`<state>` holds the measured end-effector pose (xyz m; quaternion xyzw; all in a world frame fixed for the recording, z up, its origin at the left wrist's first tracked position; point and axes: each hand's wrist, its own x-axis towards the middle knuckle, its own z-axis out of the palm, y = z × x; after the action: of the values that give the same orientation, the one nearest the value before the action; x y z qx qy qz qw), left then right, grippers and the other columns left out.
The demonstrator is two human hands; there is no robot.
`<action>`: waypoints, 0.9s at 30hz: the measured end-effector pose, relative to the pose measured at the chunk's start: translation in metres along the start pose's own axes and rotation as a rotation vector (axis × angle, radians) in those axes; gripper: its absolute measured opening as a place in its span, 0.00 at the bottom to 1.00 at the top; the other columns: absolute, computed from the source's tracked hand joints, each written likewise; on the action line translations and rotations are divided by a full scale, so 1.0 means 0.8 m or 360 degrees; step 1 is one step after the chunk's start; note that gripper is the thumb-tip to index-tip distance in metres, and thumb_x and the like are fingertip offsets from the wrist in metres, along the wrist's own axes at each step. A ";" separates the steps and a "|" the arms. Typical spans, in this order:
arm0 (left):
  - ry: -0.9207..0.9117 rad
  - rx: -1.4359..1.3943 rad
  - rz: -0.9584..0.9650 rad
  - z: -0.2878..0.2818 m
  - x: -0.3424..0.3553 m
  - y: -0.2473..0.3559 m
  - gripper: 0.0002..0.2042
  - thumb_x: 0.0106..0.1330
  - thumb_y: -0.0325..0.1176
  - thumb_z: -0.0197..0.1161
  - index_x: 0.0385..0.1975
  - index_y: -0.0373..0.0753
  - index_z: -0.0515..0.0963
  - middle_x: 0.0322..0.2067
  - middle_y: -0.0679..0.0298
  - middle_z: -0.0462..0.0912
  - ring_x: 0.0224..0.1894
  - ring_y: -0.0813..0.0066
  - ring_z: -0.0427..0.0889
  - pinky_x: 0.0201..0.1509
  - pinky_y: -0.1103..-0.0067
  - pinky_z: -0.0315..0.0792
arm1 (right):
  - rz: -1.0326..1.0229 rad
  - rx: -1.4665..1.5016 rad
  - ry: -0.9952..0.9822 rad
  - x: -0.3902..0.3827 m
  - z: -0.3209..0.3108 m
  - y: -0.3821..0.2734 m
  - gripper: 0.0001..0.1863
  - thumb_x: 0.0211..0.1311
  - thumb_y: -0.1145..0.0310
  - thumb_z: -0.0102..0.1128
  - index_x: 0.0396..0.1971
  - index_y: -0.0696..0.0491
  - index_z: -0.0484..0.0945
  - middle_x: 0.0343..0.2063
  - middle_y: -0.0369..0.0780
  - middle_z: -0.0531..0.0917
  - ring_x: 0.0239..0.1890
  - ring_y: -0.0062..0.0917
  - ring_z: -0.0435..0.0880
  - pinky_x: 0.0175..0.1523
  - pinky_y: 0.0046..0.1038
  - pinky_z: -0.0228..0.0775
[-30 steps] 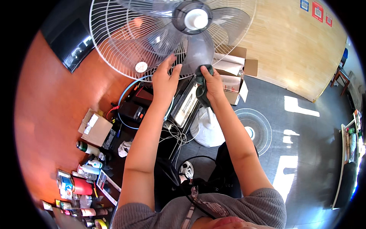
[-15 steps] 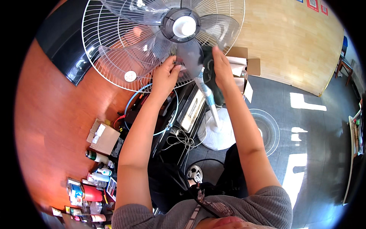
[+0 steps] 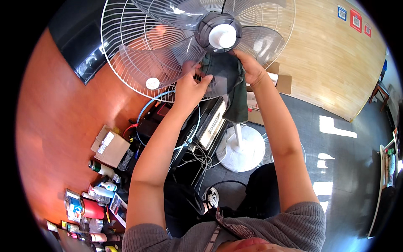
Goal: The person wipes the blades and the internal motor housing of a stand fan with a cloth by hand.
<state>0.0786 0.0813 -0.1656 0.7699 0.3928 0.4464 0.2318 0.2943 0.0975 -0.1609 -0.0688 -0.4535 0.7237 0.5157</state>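
Note:
A standing fan with its front guard off fills the upper middle; its clear blades surround a white hub cap (image 3: 222,37) in front of the white wire rear guard (image 3: 110,56). My left hand (image 3: 191,89) grips the left edge of the lower fan blade (image 3: 219,82) between thumb and fingers. A dark green cloth (image 3: 237,104) is in my right hand (image 3: 252,70), whose fingertips are partly hidden by it. The cloth lies against that blade, shows dark through the plastic, and hangs down over the pole.
The round white fan base (image 3: 241,156) stands on the grey floor, with a wire guard (image 3: 265,154) lying beside it. Loose cables (image 3: 202,160) run left of the base. A cardboard box (image 3: 111,148), bottles and a red container (image 3: 92,208) crowd the brown tabletop (image 3: 54,138).
My right hand has shifted inward and up, bringing the cloth from beside the lower blade across it. My left hand stays on the blade. The view has shifted slightly.

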 end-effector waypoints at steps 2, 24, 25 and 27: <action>0.0085 0.0004 0.0106 0.002 -0.003 0.002 0.14 0.61 0.33 0.65 0.38 0.28 0.74 0.26 0.60 0.81 0.24 0.77 0.81 0.25 0.83 0.75 | -0.0054 -0.0024 0.0420 -0.005 0.005 0.018 0.16 0.66 0.64 0.48 0.43 0.60 0.78 0.38 0.42 0.84 0.40 0.27 0.84 0.49 0.29 0.77; 0.0227 0.0523 0.0395 0.029 -0.012 0.024 0.13 0.63 0.40 0.60 0.36 0.36 0.78 0.22 0.61 0.81 0.24 0.70 0.79 0.31 0.76 0.70 | -0.0429 0.0792 0.0681 -0.106 -0.034 0.179 0.19 0.64 0.62 0.41 0.39 0.62 0.76 0.36 0.46 0.83 0.38 0.37 0.83 0.48 0.35 0.77; 0.0213 0.0438 0.0427 0.029 -0.007 0.014 0.11 0.65 0.39 0.59 0.35 0.37 0.77 0.24 0.63 0.83 0.23 0.73 0.79 0.31 0.77 0.70 | -0.0424 0.0852 0.0656 -0.110 -0.033 0.177 0.19 0.64 0.62 0.41 0.40 0.62 0.76 0.37 0.46 0.83 0.39 0.37 0.82 0.50 0.35 0.76; 0.0229 0.0361 0.0406 0.031 -0.008 0.007 0.12 0.63 0.42 0.59 0.36 0.38 0.78 0.24 0.59 0.81 0.26 0.62 0.80 0.32 0.71 0.71 | -0.0438 0.0866 0.0610 -0.122 -0.032 0.170 0.21 0.66 0.59 0.41 0.43 0.62 0.76 0.41 0.47 0.82 0.44 0.38 0.81 0.57 0.37 0.71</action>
<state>0.1007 0.0728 -0.1775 0.8008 0.3553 0.4788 0.0562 0.2603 0.0258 -0.3105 -0.0017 -0.1444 0.7156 0.6834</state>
